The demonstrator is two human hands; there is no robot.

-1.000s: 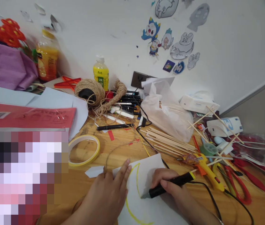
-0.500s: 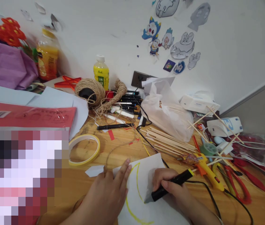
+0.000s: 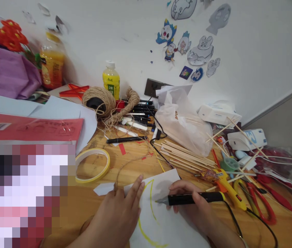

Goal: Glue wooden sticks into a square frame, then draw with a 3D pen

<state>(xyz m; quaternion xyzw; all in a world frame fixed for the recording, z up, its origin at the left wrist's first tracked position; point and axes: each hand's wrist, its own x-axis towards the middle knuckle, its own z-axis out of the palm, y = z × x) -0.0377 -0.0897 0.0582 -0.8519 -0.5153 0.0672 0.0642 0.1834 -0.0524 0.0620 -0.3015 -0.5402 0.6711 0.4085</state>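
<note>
A sheet of white paper (image 3: pixel 173 227) lies on the wooden table, marked with a yellow crescent outline whose lower right part is unclosed. My left hand (image 3: pixel 121 210) lies flat on the sheet's left edge, fingers stretched out and together, holding nothing. In my right hand (image 3: pixel 191 203) is a black marker with a yellow end (image 3: pixel 194 198), gripped between thumb and fingers. The marker is nearly level, its tip pointing left, just right of the crescent's inner line. Whether the tip touches the paper I cannot tell.
A roll of yellow-edged tape (image 3: pixel 107 167) lies left of the paper. Behind are a black marker (image 3: pixel 126 139), twine (image 3: pixel 98 100) and wooden sticks (image 3: pixel 187 153). At right lie a yellow glue gun (image 3: pixel 230 191), its black cord and red-handled pliers (image 3: pixel 262 203). A drink bottle (image 3: pixel 111 81) stands near the wall.
My right hand has swung the marker from a slant to nearly level, its tip now higher and farther left near the inner line. My left hand and the paper stay put.
</note>
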